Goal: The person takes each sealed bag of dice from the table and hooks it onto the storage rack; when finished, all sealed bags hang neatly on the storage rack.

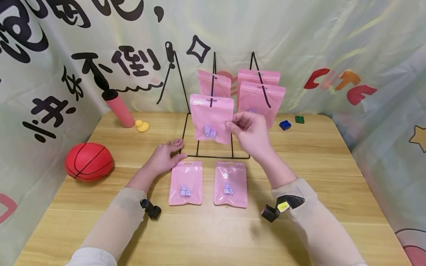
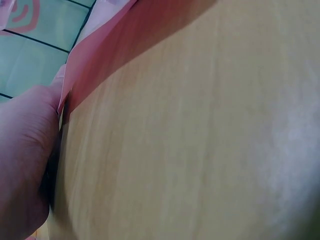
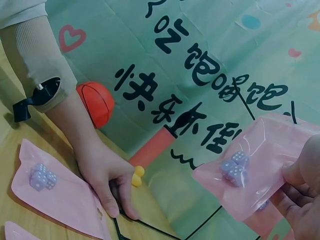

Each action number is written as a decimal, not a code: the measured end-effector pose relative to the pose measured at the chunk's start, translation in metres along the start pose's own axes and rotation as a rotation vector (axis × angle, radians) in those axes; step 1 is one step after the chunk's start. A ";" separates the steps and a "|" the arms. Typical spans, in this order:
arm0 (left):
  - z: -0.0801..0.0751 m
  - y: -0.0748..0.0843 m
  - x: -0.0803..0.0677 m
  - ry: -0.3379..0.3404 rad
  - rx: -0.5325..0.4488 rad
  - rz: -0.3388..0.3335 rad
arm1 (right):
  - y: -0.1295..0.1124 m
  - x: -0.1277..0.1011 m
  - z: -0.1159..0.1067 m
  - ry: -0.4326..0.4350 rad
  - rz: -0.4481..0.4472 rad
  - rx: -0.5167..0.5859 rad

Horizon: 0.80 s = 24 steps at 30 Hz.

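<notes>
While my left hand (image 1: 165, 157) rests flat steadying the rack's base (image 1: 213, 156), my right hand (image 1: 250, 133) pinches the hanging pink bag (image 1: 210, 117).

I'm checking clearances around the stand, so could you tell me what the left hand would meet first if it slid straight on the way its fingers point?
Probably the black wire rack: the left hand lies flat, fingertips about touching its base.

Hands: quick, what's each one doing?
Left hand: open, resting on the table at the rack base.
Right hand: pinching a hanging pink bag.
</notes>
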State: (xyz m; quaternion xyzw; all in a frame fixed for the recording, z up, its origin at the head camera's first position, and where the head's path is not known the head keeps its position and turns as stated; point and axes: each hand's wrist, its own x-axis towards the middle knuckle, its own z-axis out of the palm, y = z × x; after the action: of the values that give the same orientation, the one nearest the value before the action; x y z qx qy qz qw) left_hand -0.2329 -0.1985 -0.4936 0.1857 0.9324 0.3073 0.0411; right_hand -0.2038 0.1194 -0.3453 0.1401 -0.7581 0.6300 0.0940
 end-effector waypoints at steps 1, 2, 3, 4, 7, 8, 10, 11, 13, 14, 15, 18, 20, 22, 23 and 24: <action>0.000 0.000 0.000 0.000 0.002 -0.002 | 0.001 0.002 0.000 0.005 0.005 0.000; 0.000 -0.001 0.000 0.000 0.003 -0.002 | 0.001 0.003 0.001 0.010 0.009 0.000; 0.000 -0.001 0.000 0.000 0.003 -0.001 | 0.001 0.005 0.001 0.017 0.013 0.000; 0.000 -0.001 0.000 0.001 0.004 0.001 | 0.001 0.006 0.002 0.023 0.016 0.000; 0.001 -0.002 0.001 0.007 0.002 0.016 | 0.002 0.010 0.003 0.041 0.017 0.008; 0.001 -0.002 0.001 0.010 0.002 0.021 | 0.002 0.011 0.004 0.046 0.015 0.010; 0.001 -0.002 0.001 0.014 0.003 0.029 | 0.002 0.013 0.005 0.054 0.010 0.010; 0.001 -0.003 0.001 0.016 0.003 0.030 | 0.002 0.014 0.006 0.056 0.008 0.012; 0.002 -0.003 0.001 0.018 0.003 0.026 | 0.002 0.015 0.007 0.064 0.005 0.012; 0.002 -0.004 0.000 0.018 0.005 0.023 | 0.001 0.016 0.008 0.068 0.004 0.014; 0.002 -0.004 0.000 0.018 0.006 0.020 | 0.001 0.016 0.008 0.073 0.003 0.014; 0.002 -0.004 0.000 0.017 0.006 0.012 | 0.001 0.018 0.009 0.087 0.005 0.007; 0.002 -0.004 0.000 0.014 0.005 0.012 | 0.001 0.019 0.010 0.093 0.009 0.000; 0.001 -0.003 0.000 0.013 0.005 0.010 | 0.001 0.020 0.010 0.098 0.013 -0.006; 0.001 -0.003 0.000 0.012 0.006 0.009 | 0.002 0.020 0.010 0.101 0.015 -0.008; 0.001 -0.003 0.000 0.012 0.006 0.009 | 0.002 0.021 0.011 0.103 0.017 -0.009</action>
State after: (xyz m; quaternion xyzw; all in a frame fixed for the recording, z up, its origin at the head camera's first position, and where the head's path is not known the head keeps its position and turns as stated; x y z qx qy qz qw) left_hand -0.2334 -0.2001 -0.4959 0.1880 0.9327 0.3059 0.0338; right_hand -0.2237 0.1074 -0.3428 0.1006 -0.7562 0.6337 0.1284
